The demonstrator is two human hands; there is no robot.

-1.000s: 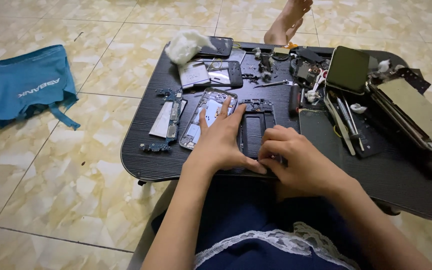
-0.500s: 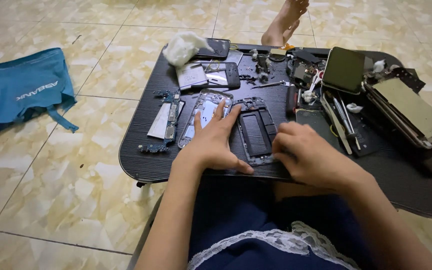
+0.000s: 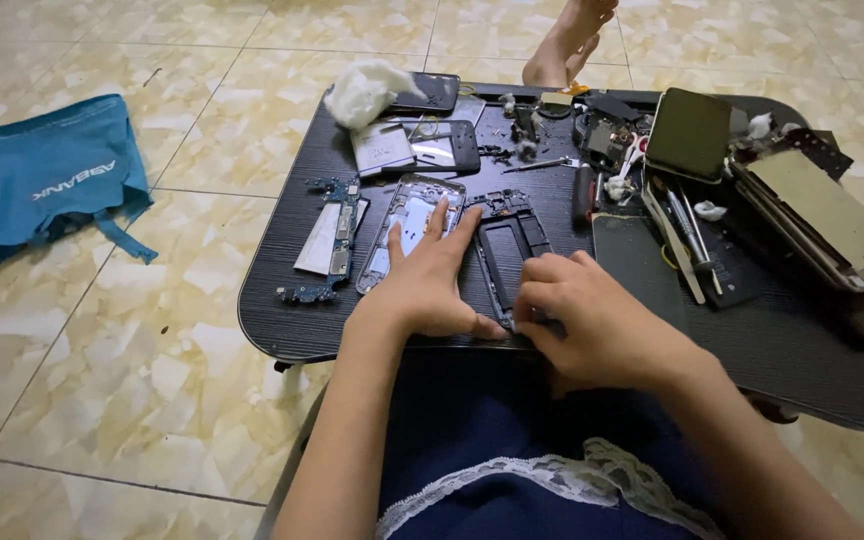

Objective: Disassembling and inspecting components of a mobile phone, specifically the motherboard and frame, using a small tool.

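Black low table (image 3: 282, 320), left hand (image 3: 422, 285) fingers spread on phone frame (image 3: 512, 255), right hand (image 3: 592, 320) pinching its edge

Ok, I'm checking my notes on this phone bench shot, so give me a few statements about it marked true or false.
1. The left hand lies flat, fingers spread, by the black phone frame. True.
2. The right hand holds a screwdriver. False: it pinches the frame's lower end; no tool shows.
3. A blue cloth bag lies on the floor. True.
4. The table is white. False: it is black.
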